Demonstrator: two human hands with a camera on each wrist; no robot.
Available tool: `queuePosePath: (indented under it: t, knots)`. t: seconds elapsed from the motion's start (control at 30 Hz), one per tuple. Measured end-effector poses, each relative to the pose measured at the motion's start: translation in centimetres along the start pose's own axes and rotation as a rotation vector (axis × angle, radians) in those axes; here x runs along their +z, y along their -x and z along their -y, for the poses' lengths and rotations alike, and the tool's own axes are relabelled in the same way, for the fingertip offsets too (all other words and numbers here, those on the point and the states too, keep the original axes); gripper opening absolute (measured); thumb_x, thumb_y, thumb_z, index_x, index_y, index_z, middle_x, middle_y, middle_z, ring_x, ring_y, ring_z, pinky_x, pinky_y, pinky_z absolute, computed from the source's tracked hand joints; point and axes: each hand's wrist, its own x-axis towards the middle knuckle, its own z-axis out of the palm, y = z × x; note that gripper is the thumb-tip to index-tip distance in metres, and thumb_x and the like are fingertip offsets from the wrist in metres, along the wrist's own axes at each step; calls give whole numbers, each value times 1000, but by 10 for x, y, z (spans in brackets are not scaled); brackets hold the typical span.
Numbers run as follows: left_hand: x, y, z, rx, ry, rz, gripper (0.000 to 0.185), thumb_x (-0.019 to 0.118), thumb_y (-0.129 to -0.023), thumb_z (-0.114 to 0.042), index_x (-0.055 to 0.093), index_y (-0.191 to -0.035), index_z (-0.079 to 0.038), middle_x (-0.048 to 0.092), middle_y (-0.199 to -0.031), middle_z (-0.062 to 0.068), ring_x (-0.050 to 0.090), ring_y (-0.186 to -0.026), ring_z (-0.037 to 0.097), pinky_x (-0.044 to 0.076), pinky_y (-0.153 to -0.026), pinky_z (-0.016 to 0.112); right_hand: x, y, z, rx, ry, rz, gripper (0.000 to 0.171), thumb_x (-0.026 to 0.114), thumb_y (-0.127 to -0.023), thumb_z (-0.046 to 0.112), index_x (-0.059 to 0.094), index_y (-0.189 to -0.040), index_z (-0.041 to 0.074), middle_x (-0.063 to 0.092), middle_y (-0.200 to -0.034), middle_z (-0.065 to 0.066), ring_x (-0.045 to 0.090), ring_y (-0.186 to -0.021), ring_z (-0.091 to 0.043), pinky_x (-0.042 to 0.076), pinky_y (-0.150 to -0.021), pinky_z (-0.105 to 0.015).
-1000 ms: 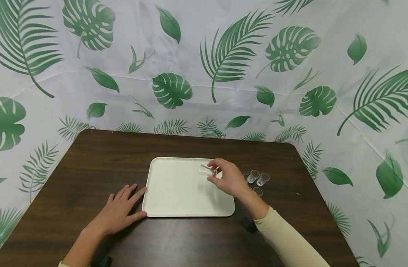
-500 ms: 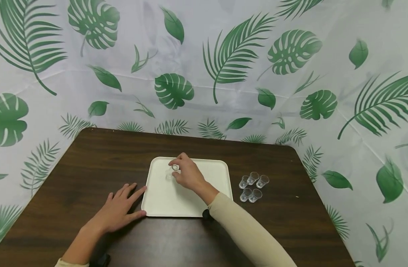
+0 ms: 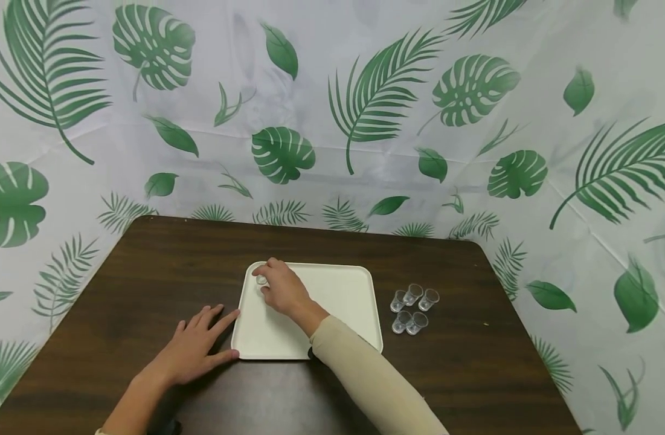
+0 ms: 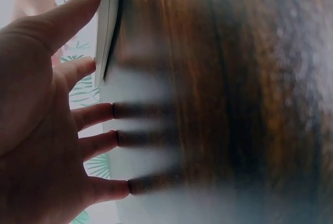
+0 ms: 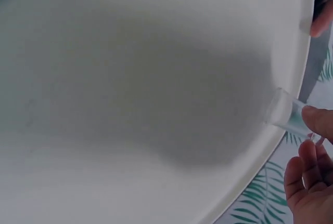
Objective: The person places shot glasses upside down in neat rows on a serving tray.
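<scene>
Your right hand [image 3: 280, 290] pinches a small clear cup [image 3: 261, 280] between thumb and fingertips, with the cup at about ten o'clock from the hand's middle, standing on the white tray [image 3: 337, 302] in its far left corner. In the right wrist view the cup [image 5: 283, 114] touches the tray floor just inside the rim. Your left hand [image 3: 193, 347] lies flat and spread on the dark table [image 3: 147, 266], thumb against the tray's near left corner. Five more clear cups [image 3: 411, 308] stand clustered on the table at three o'clock from the tray.
</scene>
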Motion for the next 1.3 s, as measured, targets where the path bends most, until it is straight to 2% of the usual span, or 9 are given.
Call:
queuePosePath:
  t: [0.23,0.53,0.83,1.07,1.3]
  knots:
    - [4,0,2,-2,22,-19,78,62,-87,-62,44,-149,-19,40,-146,24,34,-133,53,28,-90,79,7,-1,0,40,7,-9,37,72,-90,13,66,-126,21,57,-112,2,56,-107,-14,47,-90,-25]
    - [2,-3,2,-15,13,3,80,60,-87,-65,42,-151,-20,38,-148,24,32,-134,53,27,-91,79,1,-3,-3,61,7,51,53,70,-91,21,53,-140,23,54,-118,1,54,-108,-15,48,-87,-28]
    - [4,-3,2,-13,19,16,80,59,-87,-65,42,-150,-19,37,-147,25,32,-134,54,26,-91,79,-13,7,-8,76,-98,42,63,72,-90,31,45,-147,22,51,-122,0,54,-105,-15,49,-84,-30]
    - [2,-6,1,-24,19,16,80,60,-87,-65,42,-150,-20,37,-148,24,32,-134,53,25,-92,79,-28,21,-22,48,-190,-24,63,73,-90,29,47,-146,20,51,-123,-4,55,-94,-14,47,-75,-25]
    - [1,-3,0,-32,26,28,80,59,-87,-65,41,-151,-20,37,-148,24,31,-135,52,25,-93,79,-43,45,-43,64,-296,-112,57,73,-90,25,52,-141,16,52,-124,-5,59,-101,-22,49,-76,-32]
